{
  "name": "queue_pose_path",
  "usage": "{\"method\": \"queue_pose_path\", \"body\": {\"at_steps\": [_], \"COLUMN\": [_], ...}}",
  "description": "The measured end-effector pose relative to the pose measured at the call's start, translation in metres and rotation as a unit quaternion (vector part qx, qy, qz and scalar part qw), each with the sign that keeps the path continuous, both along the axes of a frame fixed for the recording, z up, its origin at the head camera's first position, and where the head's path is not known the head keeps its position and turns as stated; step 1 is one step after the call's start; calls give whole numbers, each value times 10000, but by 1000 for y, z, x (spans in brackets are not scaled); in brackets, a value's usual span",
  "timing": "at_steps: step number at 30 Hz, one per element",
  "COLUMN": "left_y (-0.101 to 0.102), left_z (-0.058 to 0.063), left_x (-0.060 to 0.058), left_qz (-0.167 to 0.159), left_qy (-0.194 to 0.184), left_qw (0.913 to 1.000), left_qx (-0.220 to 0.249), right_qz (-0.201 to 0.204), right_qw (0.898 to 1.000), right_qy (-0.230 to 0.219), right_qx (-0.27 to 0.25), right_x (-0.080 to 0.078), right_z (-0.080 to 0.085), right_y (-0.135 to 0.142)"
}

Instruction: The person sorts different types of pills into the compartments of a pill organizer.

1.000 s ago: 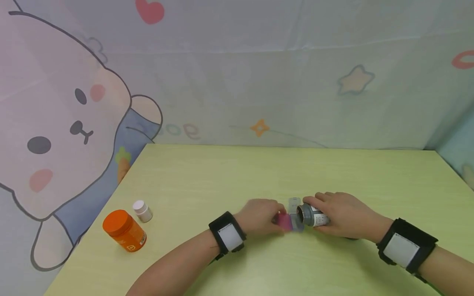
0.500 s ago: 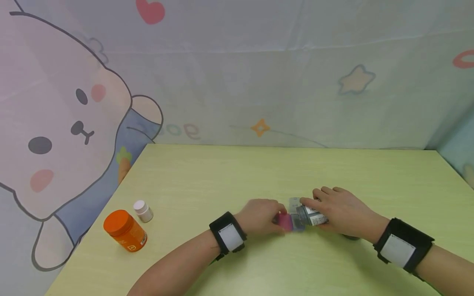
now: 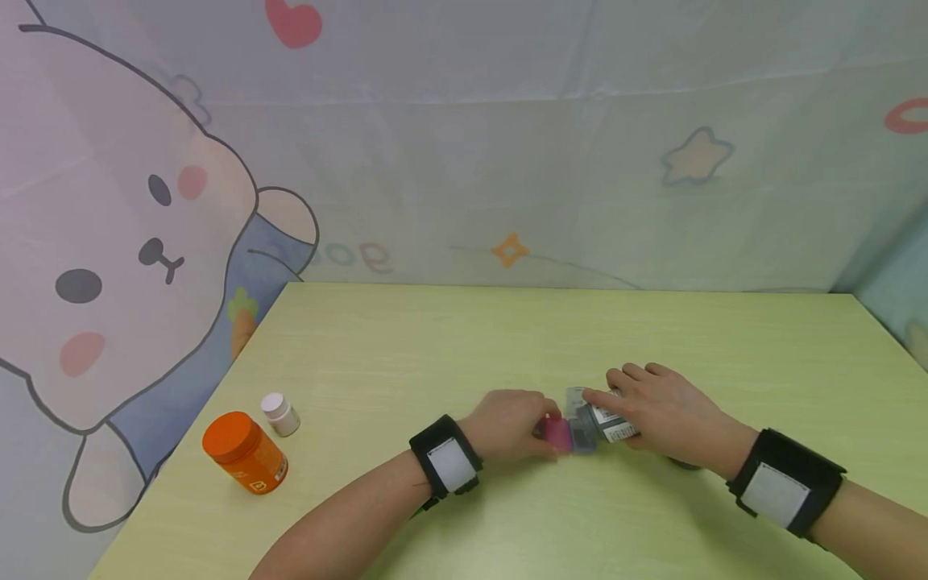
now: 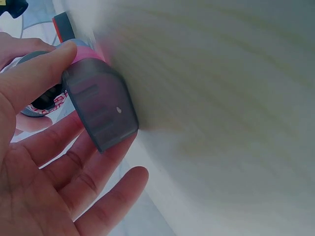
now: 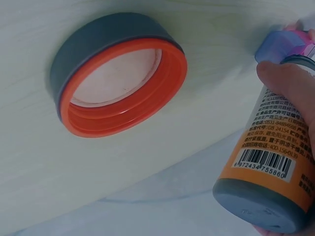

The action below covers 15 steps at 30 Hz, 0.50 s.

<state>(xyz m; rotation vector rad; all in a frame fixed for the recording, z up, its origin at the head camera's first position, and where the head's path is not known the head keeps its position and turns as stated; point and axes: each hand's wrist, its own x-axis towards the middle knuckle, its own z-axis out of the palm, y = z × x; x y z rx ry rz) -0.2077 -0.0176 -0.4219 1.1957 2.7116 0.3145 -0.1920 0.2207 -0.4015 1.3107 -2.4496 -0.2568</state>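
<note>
My left hand [image 3: 507, 424] grips one end of a small pill box [image 3: 558, 435], between thumb and fingers. Pink, bluish and dark grey sections show on it. In the left wrist view its grey translucent end [image 4: 101, 103] faces me, with a small pale spot on it. A clear lid stands raised behind the bluish section. My right hand [image 3: 667, 415] holds a grey pill bottle [image 5: 266, 162] with an orange and white label. The bottle is tilted, its uncapped mouth right at the bluish section. Whatever is inside that section is hidden by the bottle.
The bottle's dark cap [image 5: 115, 29] lies on the table below my right hand, its orange inner side showing. At the left of the table [image 3: 406, 338] stand an orange jar [image 3: 246, 453] and a small white bottle [image 3: 280, 414]. A printed cloth [image 3: 464, 161] hangs behind.
My right hand has shifted slightly left and away from me, and the bottle's mouth has tipped further down over the pill box. The left hand and the box have stayed in place.
</note>
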Motion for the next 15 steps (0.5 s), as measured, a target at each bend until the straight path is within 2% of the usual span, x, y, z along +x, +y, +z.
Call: {"method": "queue_pose_path", "body": {"at_steps": [15], "left_y": [0], "left_z": [-1], "left_x": [0], "left_qz": [10], "left_qy": [-2], "left_qw": [10000], "left_qx": [13], "right_qz": [15], "right_qw": [9998], "right_qy": [141], "right_qx": [152], "right_x": [0], "right_z": [2], "right_y": [-3]}}
